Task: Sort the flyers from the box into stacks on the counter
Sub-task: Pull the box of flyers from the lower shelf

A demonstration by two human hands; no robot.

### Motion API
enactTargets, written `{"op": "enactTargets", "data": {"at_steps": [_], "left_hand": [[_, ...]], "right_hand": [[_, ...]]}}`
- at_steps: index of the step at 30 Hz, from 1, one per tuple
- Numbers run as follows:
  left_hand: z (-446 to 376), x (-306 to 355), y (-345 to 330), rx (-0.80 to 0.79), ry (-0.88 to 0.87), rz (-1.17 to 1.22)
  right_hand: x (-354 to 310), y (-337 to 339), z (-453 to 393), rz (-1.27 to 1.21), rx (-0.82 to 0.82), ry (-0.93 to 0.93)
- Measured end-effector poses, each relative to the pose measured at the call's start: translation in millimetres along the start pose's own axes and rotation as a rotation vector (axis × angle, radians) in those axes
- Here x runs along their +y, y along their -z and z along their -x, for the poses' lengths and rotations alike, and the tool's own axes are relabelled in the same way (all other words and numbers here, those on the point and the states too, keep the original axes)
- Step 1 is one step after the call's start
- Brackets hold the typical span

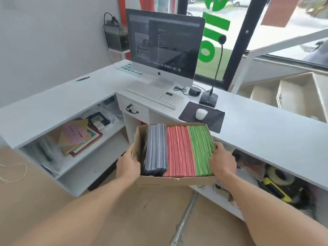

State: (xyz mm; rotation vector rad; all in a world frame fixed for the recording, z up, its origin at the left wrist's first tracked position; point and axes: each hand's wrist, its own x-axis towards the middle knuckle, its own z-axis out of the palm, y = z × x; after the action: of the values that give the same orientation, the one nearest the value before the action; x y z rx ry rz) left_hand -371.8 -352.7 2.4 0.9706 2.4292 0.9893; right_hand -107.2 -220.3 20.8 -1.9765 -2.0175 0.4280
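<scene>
Both hands gripped the cardboard box (174, 180), the left hand (128, 165) on its left wall and the right hand (222, 161) on its right. The box was held before the white counter (257, 128), with grey flyers (157, 148), pink flyers (179, 150) and green flyers (201, 148) side by side inside.

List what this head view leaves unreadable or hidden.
- Flyers: print hidden; they stand on edge in the cardboard box.
- Left hand, right hand: fingers hidden by the box walls.
- Monitor: screen too blurred.
- Lower right shelf clutter: blurred.
</scene>
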Motion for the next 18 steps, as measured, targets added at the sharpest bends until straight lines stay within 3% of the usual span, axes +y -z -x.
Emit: {"op": "enactTargets", "data": {"at_steps": [9,18], "left_hand": [[80,105,-70,-0.189,-0.210,0.014],[88,221,-180,-0.333,-0.352,-0.006]], "right_hand": [[148,103,52,-0.043,0.140,-0.225],[255,162,13,-0.088,0.259,-0.407]]}}
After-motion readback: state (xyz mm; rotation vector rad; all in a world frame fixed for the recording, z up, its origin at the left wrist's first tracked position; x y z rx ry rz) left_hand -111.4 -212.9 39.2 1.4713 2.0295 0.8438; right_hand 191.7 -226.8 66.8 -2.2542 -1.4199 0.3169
